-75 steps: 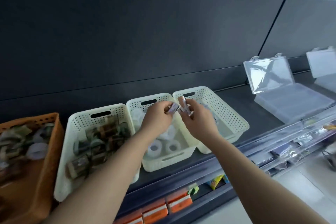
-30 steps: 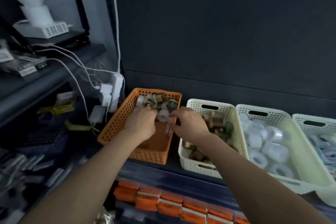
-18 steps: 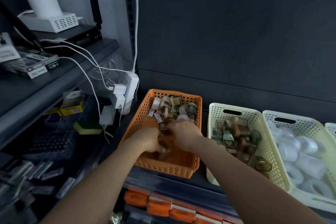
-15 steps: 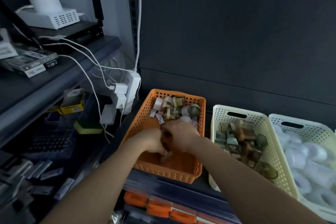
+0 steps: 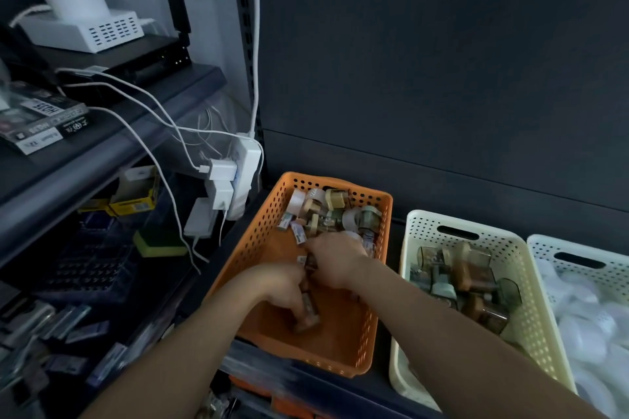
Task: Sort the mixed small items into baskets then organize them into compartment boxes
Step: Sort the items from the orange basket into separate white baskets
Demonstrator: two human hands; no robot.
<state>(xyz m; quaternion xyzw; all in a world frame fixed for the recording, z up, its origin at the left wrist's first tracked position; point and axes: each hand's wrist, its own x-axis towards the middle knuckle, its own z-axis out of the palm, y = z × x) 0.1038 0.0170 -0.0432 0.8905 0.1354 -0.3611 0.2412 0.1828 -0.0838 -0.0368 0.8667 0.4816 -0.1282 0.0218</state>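
Both hands inside orange basket (image 5: 262, 231), near half. Left hand (image 5: 280, 289): fingers curled round brownish item (image 5: 308, 313) (blurred). Right hand (image 5: 335, 260) just beside, farther in, fingers bent down; cannot tell if it holds something. Mixed small items (image 5: 335, 214) heaped at far end, beyond hands. Cream basket (image 5: 531, 282) at right.

Dim and bluish overall, brightest at upper left by the white wall (image 5: 211, 10). Motion-smeared at left hand (image 5: 279, 286), right hand (image 5: 335, 260) and lower-left shelf clutter (image 5: 68, 333). Bowed toward edges, wide-angle.
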